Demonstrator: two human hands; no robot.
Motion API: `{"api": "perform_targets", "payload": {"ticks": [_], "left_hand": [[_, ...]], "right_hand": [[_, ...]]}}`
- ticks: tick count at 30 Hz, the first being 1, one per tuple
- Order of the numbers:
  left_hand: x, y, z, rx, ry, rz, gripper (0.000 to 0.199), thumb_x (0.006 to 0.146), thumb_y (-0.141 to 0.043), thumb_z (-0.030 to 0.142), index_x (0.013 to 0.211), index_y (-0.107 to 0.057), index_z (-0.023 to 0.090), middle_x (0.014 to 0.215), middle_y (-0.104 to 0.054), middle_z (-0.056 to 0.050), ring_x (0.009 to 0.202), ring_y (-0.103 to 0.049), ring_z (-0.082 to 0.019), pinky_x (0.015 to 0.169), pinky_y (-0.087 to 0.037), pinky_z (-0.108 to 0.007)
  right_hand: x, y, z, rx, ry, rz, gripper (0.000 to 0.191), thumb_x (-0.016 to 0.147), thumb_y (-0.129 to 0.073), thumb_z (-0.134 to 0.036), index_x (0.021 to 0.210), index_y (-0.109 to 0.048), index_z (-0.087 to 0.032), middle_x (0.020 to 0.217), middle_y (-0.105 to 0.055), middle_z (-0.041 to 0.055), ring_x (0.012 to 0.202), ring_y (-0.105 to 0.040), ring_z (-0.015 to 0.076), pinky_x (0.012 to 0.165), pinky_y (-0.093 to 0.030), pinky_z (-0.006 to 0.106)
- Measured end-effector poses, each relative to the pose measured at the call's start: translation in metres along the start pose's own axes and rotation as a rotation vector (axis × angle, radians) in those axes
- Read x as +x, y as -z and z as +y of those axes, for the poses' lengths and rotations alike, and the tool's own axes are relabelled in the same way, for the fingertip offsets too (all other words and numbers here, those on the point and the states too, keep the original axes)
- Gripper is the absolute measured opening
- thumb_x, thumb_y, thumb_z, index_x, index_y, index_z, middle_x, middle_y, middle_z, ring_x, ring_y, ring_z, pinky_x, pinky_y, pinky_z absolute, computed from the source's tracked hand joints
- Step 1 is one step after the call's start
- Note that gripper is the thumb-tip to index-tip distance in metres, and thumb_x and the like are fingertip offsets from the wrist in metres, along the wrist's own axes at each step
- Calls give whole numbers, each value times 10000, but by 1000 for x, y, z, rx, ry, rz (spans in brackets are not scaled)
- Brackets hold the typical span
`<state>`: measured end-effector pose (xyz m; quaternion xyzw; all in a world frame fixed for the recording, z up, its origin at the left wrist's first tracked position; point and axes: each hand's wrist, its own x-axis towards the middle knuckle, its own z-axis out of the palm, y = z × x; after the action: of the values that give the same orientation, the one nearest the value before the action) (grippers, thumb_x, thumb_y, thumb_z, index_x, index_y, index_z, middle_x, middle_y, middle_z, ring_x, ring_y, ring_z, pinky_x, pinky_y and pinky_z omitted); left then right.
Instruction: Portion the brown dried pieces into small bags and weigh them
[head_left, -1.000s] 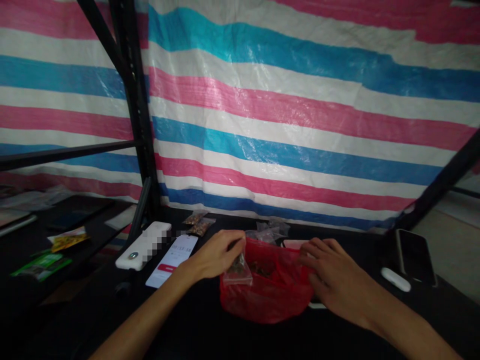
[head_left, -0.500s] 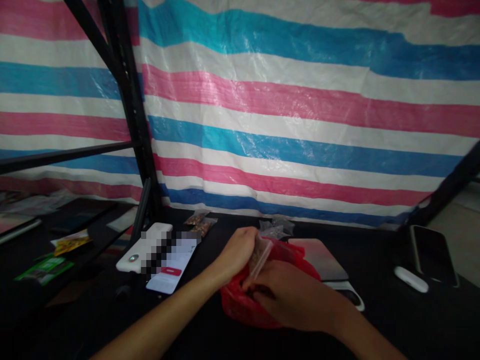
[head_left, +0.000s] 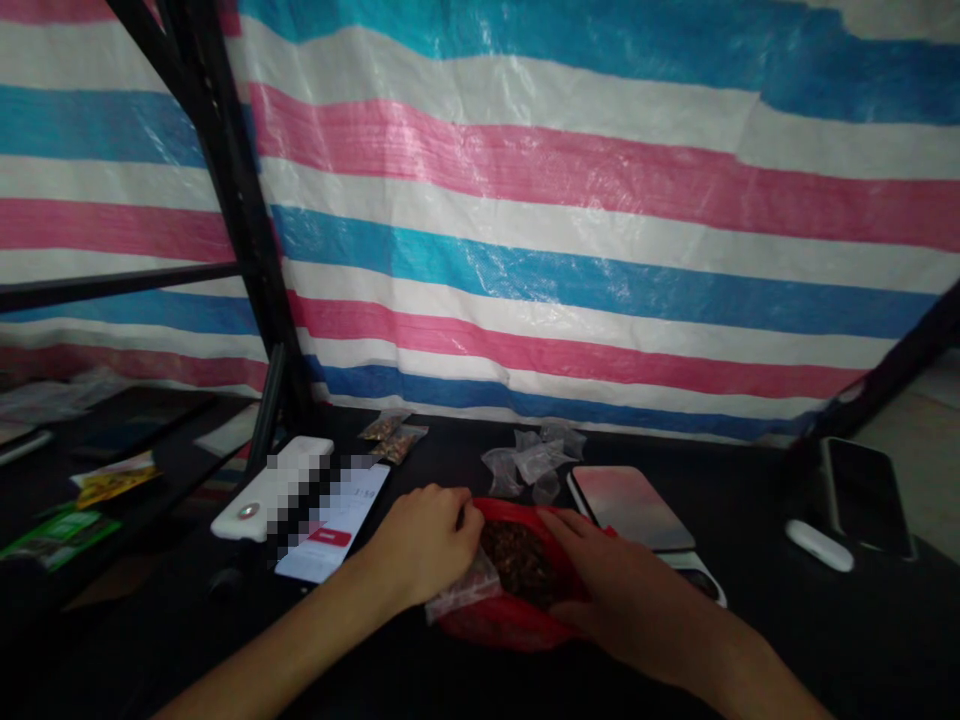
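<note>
A red plastic bag sits on the black table with its mouth spread, showing dark brown, seed-like bits inside. At its left rim my left hand is closed, pinching a small clear plastic bag that hangs over the red bag's near left edge. My right hand grips the right side of the red bag, its thumb low and its fingers along the far rim. What the small bag contains is hard to make out.
Behind the hands lie several clear little bags and two filled packets. A scale stands at right, near a white case and dark phone. Left are a lit phone, white power bank and black post.
My right hand has left the small bag and moved to the red bag's right side. My left hand has lowered the small bag leftward. The red bag's mouth is wider. The view has shifted slightly.
</note>
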<state>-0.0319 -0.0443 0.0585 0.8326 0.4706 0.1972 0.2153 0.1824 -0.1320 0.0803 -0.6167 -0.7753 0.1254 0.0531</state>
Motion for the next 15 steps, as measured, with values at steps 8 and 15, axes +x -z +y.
{"api": "perform_targets", "payload": {"ticks": [8,15], "left_hand": [[23,-13,-34,-362,-33,-44,321,890,-414,316,589,-484,231,587,-530,24,603,-516,-175,592,-349,-276],[36,16,-4,-648,45,77,319,918,-385,363,678,-535,216,661,-529,33,654,-512,-163,622,-386,-267]], "right_hand": [[2,1,-16,-6,-117,-161,681,783,-686,-127,1440,-507,-117,1404,-564,247,1191,-638,373,983,-502,484],[-5,21,-14,335,19,170,457,910,-626,-361,1360,-572,-306,1322,-665,50,1185,-634,255,999,-506,376]]}}
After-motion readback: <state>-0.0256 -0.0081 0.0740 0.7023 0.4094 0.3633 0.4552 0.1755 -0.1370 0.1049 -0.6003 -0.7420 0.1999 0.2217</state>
